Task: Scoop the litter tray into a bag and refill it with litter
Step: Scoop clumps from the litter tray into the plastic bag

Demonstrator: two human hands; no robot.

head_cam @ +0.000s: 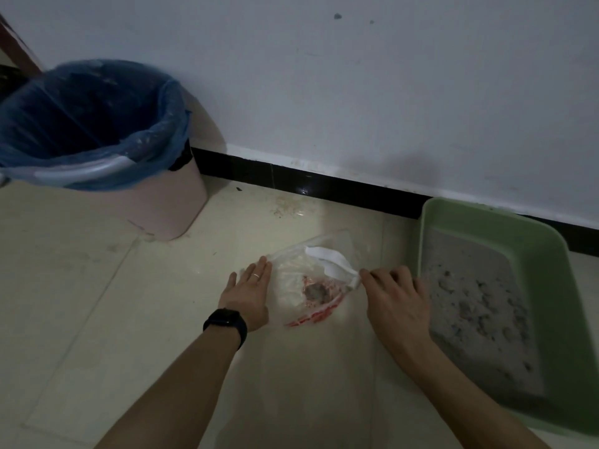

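On the floor [129, 303], the left hand [248, 294] lay flat, fingers straight, on the bag [291, 280] while the right hand [393, 299] pinched its rim, the tray [470, 213] just beside, against the wall [356, 92]; a slipped pinch could spill the clump [313, 293].

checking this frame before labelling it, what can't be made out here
Head view, dim light:
- Bin contents: dark inside the blue liner; left frame edge cuts the rim.
- Litter tray: right and lower parts cut off by the frame.
- Right hand: its back hides the fingertips at the bag, so a pinch is unclear.
- Dark lump in the bag: too blurred to identify.
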